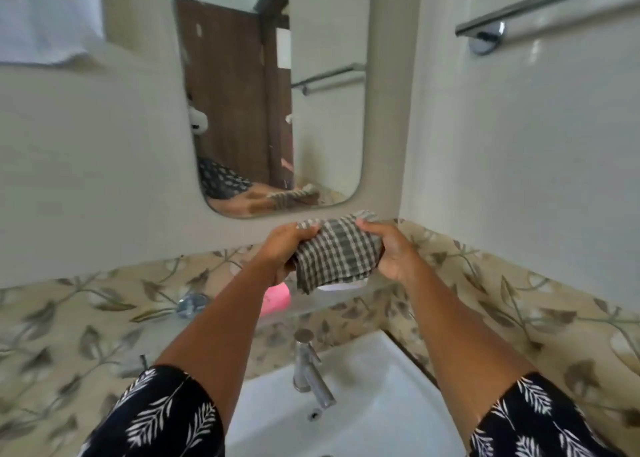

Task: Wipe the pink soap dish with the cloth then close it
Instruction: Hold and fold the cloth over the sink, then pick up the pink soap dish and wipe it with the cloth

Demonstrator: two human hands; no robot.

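2 hands, my left hand (282, 245) and right hand (389, 250), squeeze the checked cloth (337, 252) tight. The pink soap dish (275, 299) sits on a glass shelf (311, 309) above the white sink (374, 404).

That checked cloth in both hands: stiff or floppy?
Probably floppy: the checked cloth bunches and folds between the left hand and right hand, and its lower edge hangs loose. It likely weighs little, since it is held by fingers alone.

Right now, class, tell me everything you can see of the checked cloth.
The checked cloth is soft woven fabric in grey-green and white checks, bunched and creased, not spread flat. It is held up in the air above the shelf under the mirror. The left hand grips its left edge and the right hand its right edge. Its lower corner hangs down, hiding part of a white object behind it.
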